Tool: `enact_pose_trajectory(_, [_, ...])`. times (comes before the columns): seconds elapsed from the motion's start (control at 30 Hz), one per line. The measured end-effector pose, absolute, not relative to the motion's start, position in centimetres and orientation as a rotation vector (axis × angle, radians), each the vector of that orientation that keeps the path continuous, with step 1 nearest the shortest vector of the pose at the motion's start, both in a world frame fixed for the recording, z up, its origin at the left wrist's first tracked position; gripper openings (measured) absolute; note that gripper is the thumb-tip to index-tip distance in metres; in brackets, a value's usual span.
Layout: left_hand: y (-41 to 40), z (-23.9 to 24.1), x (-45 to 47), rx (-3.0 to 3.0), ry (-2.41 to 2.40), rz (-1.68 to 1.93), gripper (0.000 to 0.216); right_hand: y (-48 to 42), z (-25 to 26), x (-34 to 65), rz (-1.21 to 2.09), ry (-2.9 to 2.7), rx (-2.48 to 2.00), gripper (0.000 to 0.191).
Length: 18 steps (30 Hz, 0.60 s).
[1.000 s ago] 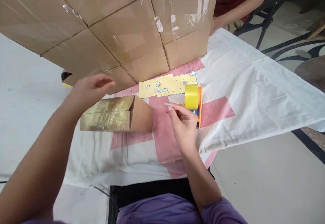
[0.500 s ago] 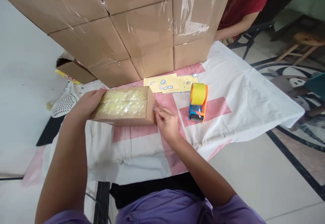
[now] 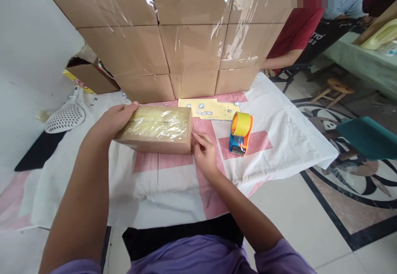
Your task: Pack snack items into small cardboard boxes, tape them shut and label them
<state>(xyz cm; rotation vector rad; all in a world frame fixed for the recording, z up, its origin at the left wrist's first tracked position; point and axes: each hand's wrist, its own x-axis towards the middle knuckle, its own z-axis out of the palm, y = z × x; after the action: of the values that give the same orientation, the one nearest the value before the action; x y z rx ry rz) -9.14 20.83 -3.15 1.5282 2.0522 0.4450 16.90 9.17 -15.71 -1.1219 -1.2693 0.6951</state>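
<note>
A small cardboard box (image 3: 156,145) lies on the cloth-covered table, its top sealed with shiny yellowish tape (image 3: 161,121). My left hand (image 3: 116,118) grips the box's left end, thumb on the top edge and fingers out of sight behind. At the right end, my right hand (image 3: 204,150) is closed in a pinch, fingertips against or very near the end face; whatever they hold is too small or hidden to name. To the right of that hand rests a tape dispenser (image 3: 239,139) with a yellow roll. Pale yellow sticker sheets (image 3: 189,102) lie behind the box.
A wall of taped cardboard boxes (image 3: 192,54) stands along the table's back. At left are an open carton (image 3: 93,77) and a white perforated scoop-like object (image 3: 65,118). A person in a red shirt (image 3: 287,42) sits behind the boxes. A wooden stool (image 3: 336,87) stands at right.
My view has shifted, bringing more of the room at right into sight. Both hands keep nearly the same places on the box. The small pale bit at my right fingertips no longer shows clearly.
</note>
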Motion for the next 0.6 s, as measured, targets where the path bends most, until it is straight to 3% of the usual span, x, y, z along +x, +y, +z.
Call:
enact_pose_trajectory(0.37, [20.8,-3.4,-9.2,1.586,2.052,0.450,0.068,9.3,-15.5,17.0,0.770,-1.261,-1.117,0.045])
enact_pose_trajectory(0.6, [21.0,-3.7,-9.8,1.653,2.124,0.391,0.057,9.6,-16.3,16.8,0.777,-1.284,-1.062,0.048])
